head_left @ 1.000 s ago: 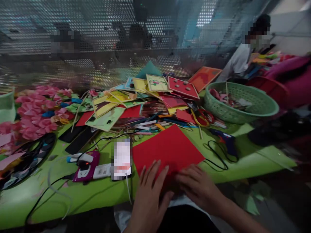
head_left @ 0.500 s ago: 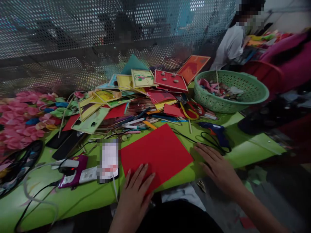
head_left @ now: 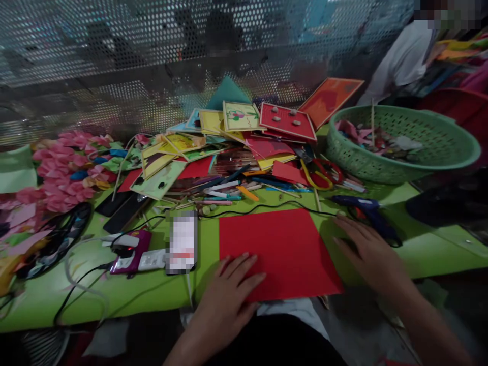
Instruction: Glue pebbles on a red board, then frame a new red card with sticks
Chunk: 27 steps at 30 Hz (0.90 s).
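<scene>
A red sheet of card (head_left: 282, 249) lies flat at the front of the green-covered table (head_left: 145, 307). My left hand (head_left: 236, 287) rests on its lower left part, fingers spread and lying flat. To the right of the sheet, my right hand (head_left: 368, 251) hovers over or touches the green cover with fingers stretched out; I cannot tell if it touches. Just beyond its fingertips is a blue glue gun (head_left: 381, 223), partly hidden, with a black cord (head_left: 263, 204) running left behind the sheet. Left of the sheet lies a phone (head_left: 183, 244) with a lit screen.
Handmade cards (head_left: 287, 122), pens and scissors (head_left: 318, 178) pile up at the back. A green basket (head_left: 404, 170) of scraps stands right. Pink paper flowers (head_left: 64, 168) and a purple power strip (head_left: 133, 254) are left. Behind is a perforated metal panel (head_left: 152, 91); a person in a white sleeve (head_left: 404, 61) stands back right.
The red sheet has turned so that its edges lie squarer to the table edge, with my left hand still on it. The whole view has shifted, and things appear slightly further right.
</scene>
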Each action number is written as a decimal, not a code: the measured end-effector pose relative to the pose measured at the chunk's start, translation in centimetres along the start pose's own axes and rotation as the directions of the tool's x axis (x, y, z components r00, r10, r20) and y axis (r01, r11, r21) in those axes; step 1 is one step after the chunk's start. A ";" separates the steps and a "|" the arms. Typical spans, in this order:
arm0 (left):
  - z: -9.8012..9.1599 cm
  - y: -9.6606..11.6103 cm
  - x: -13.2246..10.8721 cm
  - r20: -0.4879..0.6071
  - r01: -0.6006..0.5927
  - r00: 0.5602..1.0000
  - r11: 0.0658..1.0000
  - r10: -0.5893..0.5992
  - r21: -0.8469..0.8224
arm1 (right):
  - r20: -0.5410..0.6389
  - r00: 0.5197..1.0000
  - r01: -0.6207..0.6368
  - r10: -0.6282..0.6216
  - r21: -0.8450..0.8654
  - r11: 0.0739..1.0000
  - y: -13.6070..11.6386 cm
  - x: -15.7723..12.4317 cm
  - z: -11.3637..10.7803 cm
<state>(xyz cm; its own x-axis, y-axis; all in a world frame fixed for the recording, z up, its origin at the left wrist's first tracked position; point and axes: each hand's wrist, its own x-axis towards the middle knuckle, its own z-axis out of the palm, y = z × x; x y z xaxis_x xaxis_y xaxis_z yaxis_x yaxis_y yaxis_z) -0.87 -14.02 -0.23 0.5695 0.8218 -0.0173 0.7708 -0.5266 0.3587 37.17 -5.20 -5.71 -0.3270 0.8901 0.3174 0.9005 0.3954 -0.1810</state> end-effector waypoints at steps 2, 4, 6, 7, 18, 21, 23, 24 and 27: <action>-0.1 0.0 0.2 -0.011 0.036 0.999 0.999 -0.036 -0.029 | 0.013 1.000 0.025 -0.026 0.050 0.998 -0.5 -0.3 -0.6; -0.2 -0.1 0.5 -0.029 0.067 0.997 0.997 -0.068 -0.034 | -0.002 0.999 0.049 -0.049 0.085 0.995 -1.1 -0.5 -1.0; -0.2 -0.4 0.9 -0.059 0.062 0.996 0.998 -0.063 -0.014 | -0.016 0.998 0.067 -0.066 0.106 0.992 -1.9 -0.5 -1.1; -0.1 -0.6 1.1 -0.077 0.056 0.995 0.998 -0.055 0.005 | -0.015 0.997 0.076 -0.075 0.109 0.991 -2.3 -0.5 -1.1; 1.7 -1.5 0.4 -0.149 0.154 0.979 0.984 -0.140 0.089 | 0.103 0.982 0.149 -0.159 0.094 0.984 -3.3 1.1 0.4; 1.6 -1.3 -0.1 -0.176 0.167 0.972 0.984 -0.154 0.064 | 0.083 0.987 0.134 -0.139 0.071 0.988 -2.9 1.5 0.7; 1.5 -1.3 0.0 -0.198 0.177 0.966 0.983 -0.164 0.045 | 0.049 0.988 0.145 -0.149 0.071 0.987 -2.9 2.0 0.5; 1.5 -1.3 0.1 -0.209 0.181 0.963 0.983 -0.170 0.035 | 0.027 0.987 0.155 -0.157 0.074 0.985 -3.1 2.4 0.2; 1.5 -1.5 1.0 -0.236 0.181 0.956 0.983 -0.174 0.006 | -0.046 0.978 0.208 -0.204 0.107 0.972 -4.2 4.4 -0.9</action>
<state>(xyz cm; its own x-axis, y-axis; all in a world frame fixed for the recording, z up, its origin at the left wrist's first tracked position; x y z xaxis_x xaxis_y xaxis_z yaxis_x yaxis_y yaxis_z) -1.09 -12.74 -2.21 0.3427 0.9288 0.1410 0.8627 -0.3705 0.3442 32.18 -3.18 -2.73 -0.4903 0.7796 0.3897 0.7772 0.5935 -0.2093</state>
